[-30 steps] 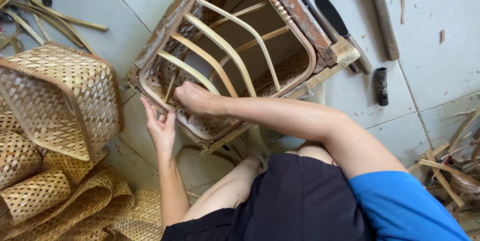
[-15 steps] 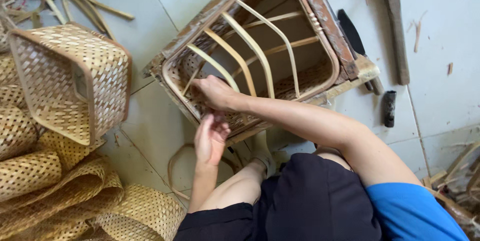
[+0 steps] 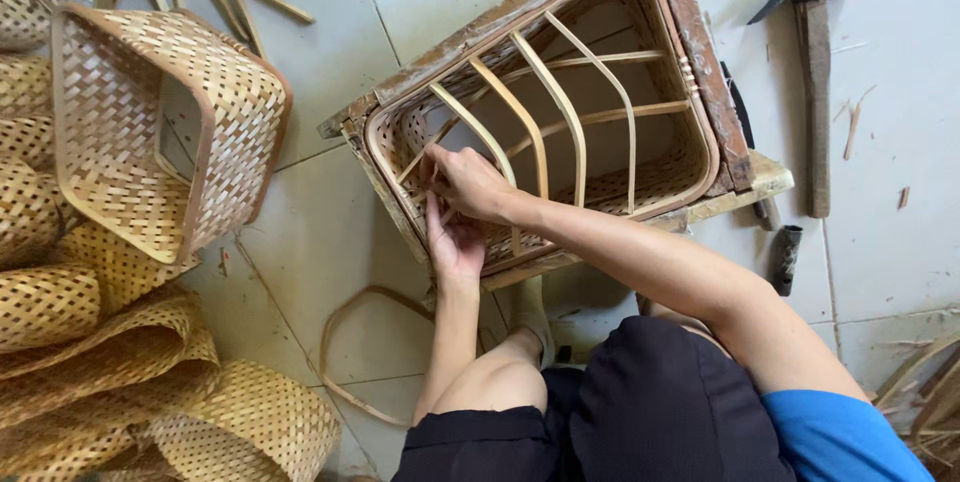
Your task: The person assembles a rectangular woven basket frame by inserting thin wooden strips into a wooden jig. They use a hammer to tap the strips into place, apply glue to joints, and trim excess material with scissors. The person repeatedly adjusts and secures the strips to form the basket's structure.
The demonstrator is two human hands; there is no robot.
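Closest to the camera, the left hand [image 3: 455,242] presses against the near rim of the woven basket [image 3: 560,122], fingers curled onto the weave. Just past it, the right hand [image 3: 468,182] pinches a bamboo rib [image 3: 470,132] where it meets that rim. The basket sits inside a worn wooden frame [image 3: 700,52] on the tiled floor. It looks light but springy, and the thin strips could snap, so I'd grab the thick rim. Beyond the frame's far side lies a hammer [image 3: 815,82].
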